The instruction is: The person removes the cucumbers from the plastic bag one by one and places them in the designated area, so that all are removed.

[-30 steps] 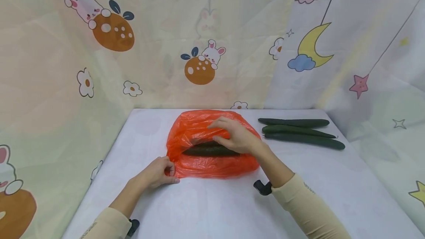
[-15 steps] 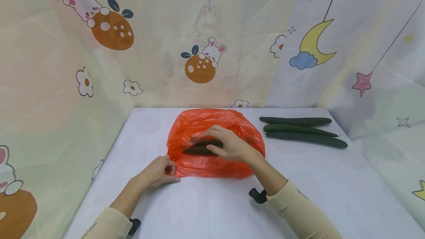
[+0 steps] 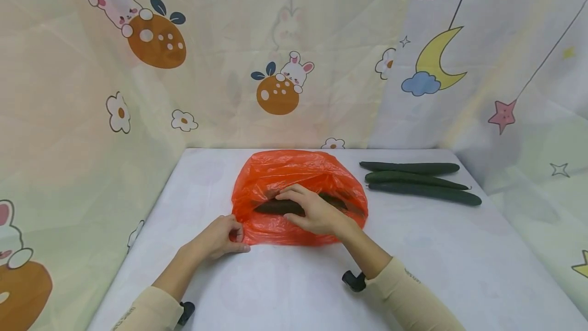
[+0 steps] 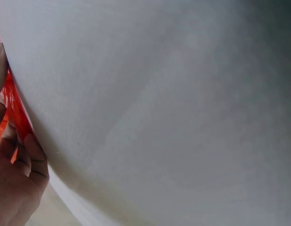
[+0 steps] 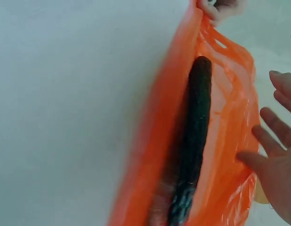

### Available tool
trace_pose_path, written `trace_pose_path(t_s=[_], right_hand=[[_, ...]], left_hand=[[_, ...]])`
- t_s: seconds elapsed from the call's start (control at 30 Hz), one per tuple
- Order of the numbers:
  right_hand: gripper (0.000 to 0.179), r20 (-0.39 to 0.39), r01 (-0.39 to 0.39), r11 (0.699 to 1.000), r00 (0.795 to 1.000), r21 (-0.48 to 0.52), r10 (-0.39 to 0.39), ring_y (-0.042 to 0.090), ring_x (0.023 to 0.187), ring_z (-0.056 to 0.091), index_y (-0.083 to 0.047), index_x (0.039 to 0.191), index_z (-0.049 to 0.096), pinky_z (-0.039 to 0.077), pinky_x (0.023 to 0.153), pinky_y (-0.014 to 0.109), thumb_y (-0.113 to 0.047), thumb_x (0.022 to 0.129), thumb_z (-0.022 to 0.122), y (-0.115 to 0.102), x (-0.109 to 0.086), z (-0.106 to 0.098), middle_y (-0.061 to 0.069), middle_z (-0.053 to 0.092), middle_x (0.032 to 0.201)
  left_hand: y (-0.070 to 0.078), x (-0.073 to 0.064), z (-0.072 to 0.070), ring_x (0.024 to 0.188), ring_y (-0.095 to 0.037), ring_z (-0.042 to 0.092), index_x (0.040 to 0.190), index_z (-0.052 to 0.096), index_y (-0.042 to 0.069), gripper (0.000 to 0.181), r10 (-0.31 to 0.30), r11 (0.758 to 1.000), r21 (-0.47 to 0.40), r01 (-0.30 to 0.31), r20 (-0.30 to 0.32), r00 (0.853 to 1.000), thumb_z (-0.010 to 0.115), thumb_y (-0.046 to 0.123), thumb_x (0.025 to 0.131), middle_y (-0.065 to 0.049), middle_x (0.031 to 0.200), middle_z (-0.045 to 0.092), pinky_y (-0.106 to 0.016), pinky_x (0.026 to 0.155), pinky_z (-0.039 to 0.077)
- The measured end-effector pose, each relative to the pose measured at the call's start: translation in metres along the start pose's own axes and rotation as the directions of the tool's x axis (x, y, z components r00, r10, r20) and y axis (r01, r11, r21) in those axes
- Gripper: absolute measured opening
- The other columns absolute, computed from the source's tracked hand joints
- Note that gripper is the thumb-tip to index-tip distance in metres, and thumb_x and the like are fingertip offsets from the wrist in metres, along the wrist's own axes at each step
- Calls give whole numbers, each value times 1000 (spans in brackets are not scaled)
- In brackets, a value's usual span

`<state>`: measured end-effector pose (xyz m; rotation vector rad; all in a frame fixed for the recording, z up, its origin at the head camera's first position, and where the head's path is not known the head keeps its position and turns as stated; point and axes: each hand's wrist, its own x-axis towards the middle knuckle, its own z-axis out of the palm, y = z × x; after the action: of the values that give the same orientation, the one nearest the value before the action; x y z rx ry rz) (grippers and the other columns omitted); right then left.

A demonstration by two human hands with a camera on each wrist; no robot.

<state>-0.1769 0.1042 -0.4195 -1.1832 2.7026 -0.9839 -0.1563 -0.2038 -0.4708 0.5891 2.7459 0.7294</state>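
Observation:
An orange-red plastic bag (image 3: 294, 231) lies on the table, its mouth spread toward the person. Inside the opening is a dark green cucumber (image 3: 277, 207), also seen lengthwise in the right wrist view as a cucumber (image 5: 197, 108). My left hand (image 3: 219, 239) grips the bag's left front corner; in the left wrist view, the left hand (image 4: 20, 174) has red plastic between its fingers. Over the bag mouth, above the cucumber, is my right hand (image 3: 312, 211). Its fingers are spread apart in the right wrist view, where the right hand (image 5: 277, 146) holds nothing.
Several things bear on the space: a group of cucumbers (image 3: 422, 193) lies at the back right of the white table (image 3: 285, 290). A printed cloth (image 3: 220, 65) hangs behind the table and along both sides.
My right hand has moved left and lower, from the bag's upper edge to over the cucumber in its mouth. The bag's right side has spread outward. My left hand has stayed at the corner.

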Motion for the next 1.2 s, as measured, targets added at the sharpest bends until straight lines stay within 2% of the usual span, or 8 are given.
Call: trace_pose_path(t_s=[0.13,0.33,0.53,0.73,1.0,1.2], right_hand=[[49,13,-45,998,999,-34,46,18,132,51,-15,144,56,43,112,43,-22,98,70,6,-4,2,-2,51,144],[49,29,-91,995,995,-27,92,23,130,54,-16,144,56,45,110,47,-24,98,70,21,-9,-2,0,54,141],[48,40,-156,988,987,9,155,18,132,53,-18,142,57,44,112,46,-27,98,72,41,-10,-7,-4,59,140],[47,66,-209,978,976,-21,210,15,130,55,-20,141,59,44,111,44,-29,97,73,56,-12,-8,-6,61,138],[47,55,-219,976,974,-5,219,17,127,57,-22,139,61,47,108,46,-26,95,75,59,-13,-6,-6,64,136],[48,76,-256,966,963,-29,257,15,127,56,-24,140,61,47,109,45,-25,95,76,60,-12,-2,-7,63,136]], left_hand=[[-1,1,0,88,-16,47,74,59,24,35,-6,1000,1,6,4,1000,88,43,79,3,82,50,-35,76,40],[-2,1,1,88,-16,47,74,59,25,35,-7,1000,9,7,4,1000,88,43,79,4,82,51,-35,77,40],[-2,0,0,88,-16,48,73,58,25,36,-6,1000,10,6,-2,1000,88,44,79,4,82,51,-36,77,40],[-1,-1,1,90,-16,48,74,59,25,35,-29,1000,-3,29,9,1000,88,45,79,4,83,51,-36,78,41],[0,1,-1,90,-17,48,73,59,25,35,-31,1000,0,31,2,1000,89,41,79,3,82,51,-37,79,41],[-1,3,1,90,-16,48,73,59,25,34,-43,999,-5,43,11,999,89,42,79,4,82,51,-36,79,42]])
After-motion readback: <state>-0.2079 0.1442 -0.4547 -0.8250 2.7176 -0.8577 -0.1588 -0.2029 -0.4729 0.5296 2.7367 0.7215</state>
